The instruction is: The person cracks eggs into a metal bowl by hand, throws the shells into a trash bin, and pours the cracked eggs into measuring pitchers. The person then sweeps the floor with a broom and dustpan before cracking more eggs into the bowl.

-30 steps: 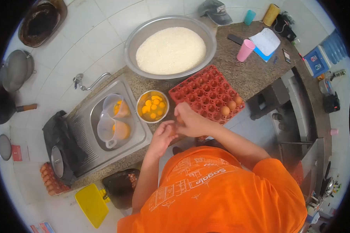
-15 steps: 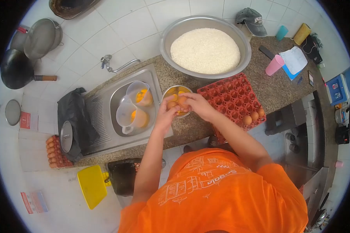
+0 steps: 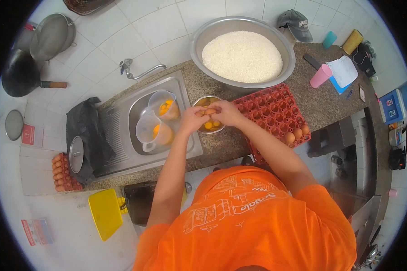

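Note:
Over a round metal bowl [image 3: 211,97] on the counter, my left hand [image 3: 193,119] and my right hand [image 3: 228,114] are close together. Their fingers are closed on a brown egg [image 3: 208,111], partly covered by the fingertips; whether its shell is fully split cannot be made out. Several yellow yolks [image 3: 209,125] lie in the bowl below. Right of the bowl, a red egg tray [image 3: 270,113] has mostly bare cups, with brown eggs [image 3: 297,133] in its near right corner.
In the steel sink [image 3: 133,113] stand two translucent jugs, a near one [image 3: 145,131] and a far one [image 3: 160,99], both with yolks. Behind the bowl sits a large basin [image 3: 287,58] of white grains. A filled egg tray [image 3: 68,174] and black plastic bag [image 3: 88,135] are left.
My hands have risen slightly over the bowl, with the egg still between them. More yolks show beneath my fingers. The whole view has shifted slightly.

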`<state>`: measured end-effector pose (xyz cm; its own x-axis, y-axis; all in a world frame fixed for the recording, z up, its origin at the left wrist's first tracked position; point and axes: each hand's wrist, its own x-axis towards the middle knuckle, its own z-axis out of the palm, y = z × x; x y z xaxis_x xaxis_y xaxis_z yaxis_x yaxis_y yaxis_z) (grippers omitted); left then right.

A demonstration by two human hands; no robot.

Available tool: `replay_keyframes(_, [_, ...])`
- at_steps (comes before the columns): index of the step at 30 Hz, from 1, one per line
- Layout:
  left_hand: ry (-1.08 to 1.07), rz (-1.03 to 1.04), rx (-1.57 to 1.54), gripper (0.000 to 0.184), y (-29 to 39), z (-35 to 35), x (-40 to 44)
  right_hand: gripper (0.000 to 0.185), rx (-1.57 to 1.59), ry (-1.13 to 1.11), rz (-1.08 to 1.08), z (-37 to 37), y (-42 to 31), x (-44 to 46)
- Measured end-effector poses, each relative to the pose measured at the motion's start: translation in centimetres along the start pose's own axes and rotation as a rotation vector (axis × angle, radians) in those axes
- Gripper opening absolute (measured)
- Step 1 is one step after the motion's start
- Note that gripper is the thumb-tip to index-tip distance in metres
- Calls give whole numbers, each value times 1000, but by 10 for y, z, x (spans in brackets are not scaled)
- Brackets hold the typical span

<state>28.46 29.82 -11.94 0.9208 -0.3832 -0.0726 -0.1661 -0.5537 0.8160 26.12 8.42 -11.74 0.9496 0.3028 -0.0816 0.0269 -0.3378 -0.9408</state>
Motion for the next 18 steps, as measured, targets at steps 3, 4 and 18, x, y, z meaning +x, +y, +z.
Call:
replay_keyframes(3, [142,31,3,37,-13,13,7,38,-150,182,-142,9,1,2])
replay_keyframes(4, [149,8,16,37,-14,13,8,35,-154,214,-145,10,2,3])
replay_keyframes(18, [51,267,-120,45,-11,-4,-5,52,-58,184,-261,-8,-23,-14])
